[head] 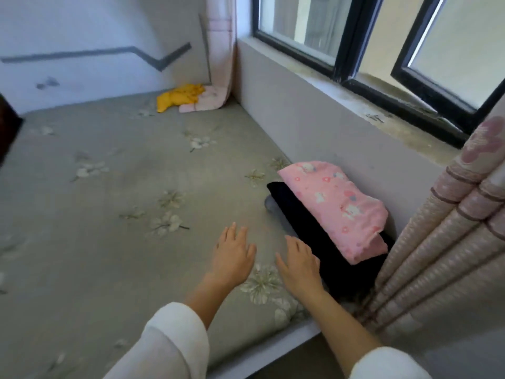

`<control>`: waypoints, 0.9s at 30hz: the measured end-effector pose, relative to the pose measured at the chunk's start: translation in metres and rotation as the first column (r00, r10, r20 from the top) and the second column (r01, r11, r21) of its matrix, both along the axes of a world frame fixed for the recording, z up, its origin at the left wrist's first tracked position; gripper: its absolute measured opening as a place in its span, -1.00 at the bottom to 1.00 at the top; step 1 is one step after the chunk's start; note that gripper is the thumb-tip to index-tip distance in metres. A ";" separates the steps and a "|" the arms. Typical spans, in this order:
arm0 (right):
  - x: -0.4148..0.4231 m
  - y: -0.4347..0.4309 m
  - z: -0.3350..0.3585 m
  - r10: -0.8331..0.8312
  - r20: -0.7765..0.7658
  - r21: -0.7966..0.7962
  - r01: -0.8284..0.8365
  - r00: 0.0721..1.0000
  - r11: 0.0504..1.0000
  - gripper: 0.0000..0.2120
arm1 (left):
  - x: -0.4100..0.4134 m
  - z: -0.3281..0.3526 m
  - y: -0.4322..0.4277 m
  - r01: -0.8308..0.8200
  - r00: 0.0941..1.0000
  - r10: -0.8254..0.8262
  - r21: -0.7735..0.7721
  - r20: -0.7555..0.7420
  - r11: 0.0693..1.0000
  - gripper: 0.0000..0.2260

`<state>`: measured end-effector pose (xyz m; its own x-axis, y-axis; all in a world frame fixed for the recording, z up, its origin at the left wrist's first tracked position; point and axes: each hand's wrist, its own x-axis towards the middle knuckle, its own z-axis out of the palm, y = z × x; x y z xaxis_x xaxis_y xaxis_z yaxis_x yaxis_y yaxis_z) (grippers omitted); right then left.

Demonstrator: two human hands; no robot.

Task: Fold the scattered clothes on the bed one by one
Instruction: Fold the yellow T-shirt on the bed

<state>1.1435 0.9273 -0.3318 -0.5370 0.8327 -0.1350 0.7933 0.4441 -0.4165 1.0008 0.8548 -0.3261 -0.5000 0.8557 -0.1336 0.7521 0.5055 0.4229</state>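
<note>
Green flowery bed sheet (pixel 109 173) spreads wide. Far ahead of the hands lies a crumpled yellow cloth (pixel 179 98), not folded. Left hand (pixel 235 258) and right hand (pixel 299 265) are flat and empty. Just right sits a folded pink flowery cloth (pixel 336 206). Best pull the yellow one close first.

No text, label, brand, number or sign can be read anywhere in view. The pink folded cloth (pixel 336 209) at about 3 o'clock carries only small printed cartoon figures and flowers. If there is any lettering among them, it is too blurred to make out.
</note>
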 end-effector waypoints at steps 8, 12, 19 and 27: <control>-0.095 -0.165 0.001 0.321 0.039 -0.148 -0.312 0.946 0.938 -0.33 | -0.066 0.021 -0.216 -0.313 0.950 0.312 -0.124 -0.023 0.942 -0.56; -0.171 -0.252 0.005 0.479 0.036 -0.103 -0.474 0.877 0.875 -0.47 | -0.112 0.028 -0.326 -0.465 0.885 0.463 -0.102 -0.044 0.879 -0.60; -0.323 -0.462 0.010 0.689 -0.007 -0.098 -0.686 0.725 0.721 -0.45 | -0.211 0.042 -0.568 -0.680 0.733 0.674 -0.062 -0.097 0.731 -0.62; -0.450 -0.670 0.027 0.847 0.000 -0.117 -0.841 0.531 0.528 -0.44 | -0.303 0.063 -0.795 -0.824 0.567 0.793 -0.134 -0.221 0.551 -0.62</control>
